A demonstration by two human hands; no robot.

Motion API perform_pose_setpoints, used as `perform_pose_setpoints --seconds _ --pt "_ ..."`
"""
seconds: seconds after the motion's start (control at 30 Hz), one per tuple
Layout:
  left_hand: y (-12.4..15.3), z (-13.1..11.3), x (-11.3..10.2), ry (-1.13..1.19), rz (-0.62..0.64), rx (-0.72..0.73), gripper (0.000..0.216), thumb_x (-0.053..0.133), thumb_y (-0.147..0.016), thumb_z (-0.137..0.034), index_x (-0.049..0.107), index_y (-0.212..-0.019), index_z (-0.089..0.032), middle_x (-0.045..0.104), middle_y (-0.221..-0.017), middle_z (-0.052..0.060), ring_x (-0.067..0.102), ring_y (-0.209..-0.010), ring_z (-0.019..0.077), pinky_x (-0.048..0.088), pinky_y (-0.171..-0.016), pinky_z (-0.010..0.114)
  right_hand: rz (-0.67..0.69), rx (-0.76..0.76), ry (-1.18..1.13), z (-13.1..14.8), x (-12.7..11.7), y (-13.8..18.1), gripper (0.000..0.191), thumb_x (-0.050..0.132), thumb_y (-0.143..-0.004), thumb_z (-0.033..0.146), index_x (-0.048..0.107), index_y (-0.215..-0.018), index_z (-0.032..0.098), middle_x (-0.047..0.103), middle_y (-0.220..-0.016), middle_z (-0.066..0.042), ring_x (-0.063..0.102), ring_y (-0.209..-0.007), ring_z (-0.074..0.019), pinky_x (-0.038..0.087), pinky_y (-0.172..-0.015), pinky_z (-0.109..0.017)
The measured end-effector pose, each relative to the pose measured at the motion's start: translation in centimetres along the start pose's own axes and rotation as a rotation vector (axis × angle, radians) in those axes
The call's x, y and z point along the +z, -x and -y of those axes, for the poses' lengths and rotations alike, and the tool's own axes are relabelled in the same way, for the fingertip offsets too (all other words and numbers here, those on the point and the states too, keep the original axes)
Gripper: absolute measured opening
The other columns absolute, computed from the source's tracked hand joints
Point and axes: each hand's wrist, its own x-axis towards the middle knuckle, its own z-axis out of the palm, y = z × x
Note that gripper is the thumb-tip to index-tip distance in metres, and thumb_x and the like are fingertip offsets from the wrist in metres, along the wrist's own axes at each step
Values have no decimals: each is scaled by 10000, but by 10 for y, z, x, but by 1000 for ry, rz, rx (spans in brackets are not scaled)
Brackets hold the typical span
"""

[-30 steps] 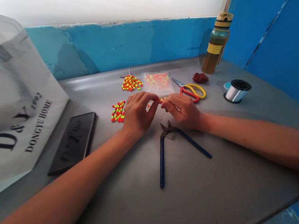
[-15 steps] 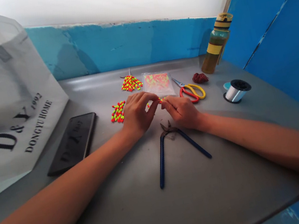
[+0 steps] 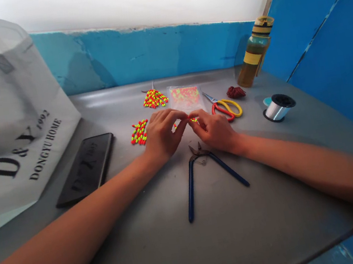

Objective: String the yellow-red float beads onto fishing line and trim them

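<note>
My left hand (image 3: 162,135) is pinched, thumb and forefinger closed on a small red bead (image 3: 188,118). My right hand (image 3: 216,130) meets it there, its fingertips also closed; whatever they grip is too small to make out. Red and yellow beads (image 3: 194,120) show just behind the fingertips, partly covered by the hands. Beside my left hand lies a pile of red and yellow-green beads (image 3: 139,133). Blue-handled pliers (image 3: 201,155) rest with jaws and handles spread, nearer me, below both hands.
Behind the hands are a bead tassel (image 3: 154,98) and a clear bag of beads (image 3: 185,96). To the right lie scissors (image 3: 229,108), dark red cord (image 3: 235,92), a wire spool (image 3: 279,107) and a bottle (image 3: 255,54). On the left are a phone (image 3: 85,170) and a white bag (image 3: 5,112).
My right hand's fingers have shifted up and inward, so their tips now meet the left fingertips. My left hand has hardly moved.
</note>
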Motion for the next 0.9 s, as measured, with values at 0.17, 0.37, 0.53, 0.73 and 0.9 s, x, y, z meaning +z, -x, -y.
perform_pose_setpoints --seconds 0.17,0.37,0.53,0.73,0.9 --pt "0 -1 -1 2 -2 -6 47 615 -951 -296 643 -932 -263 736 -903 18 667 -898 211 492 -860 382 -32 -11 -53 -5 4 -1 200 539 -978 312 691 -1013 187 657 -692 5 531 -583 -128 325 -596 -268" --pt "-1 -4 -2 -3 38 -43 61 599 -955 -307 647 -936 -274 739 -913 26 667 -906 227 490 -865 401 -137 -57 -173 -6 2 1 237 487 -1016 359 643 -961 190 663 -752 -15 570 -639 -138 385 -631 -275" --pt "0 -3 0 -11 38 -72 64 601 -951 -310 650 -944 -270 737 -910 23 665 -904 226 486 -867 390 -220 -117 -223 -4 -1 2 164 467 -1023 310 579 -966 206 645 -792 -12 575 -693 -140 408 -665 -276" --pt "-1 0 0 26 12 -185 92 604 -944 -323 660 -934 -251 740 -913 27 666 -889 224 489 -827 376 -283 -136 -261 -3 -3 4 151 430 -1038 308 537 -986 216 592 -764 10 513 -637 -127 398 -643 -278" --pt "-4 3 -1 91 -12 -268 83 602 -939 -313 657 -931 -251 752 -937 27 678 -875 216 505 -789 365 -201 -114 -260 -2 -3 4 225 456 -1025 368 560 -906 207 533 -671 28 463 -570 -115 368 -591 -273"
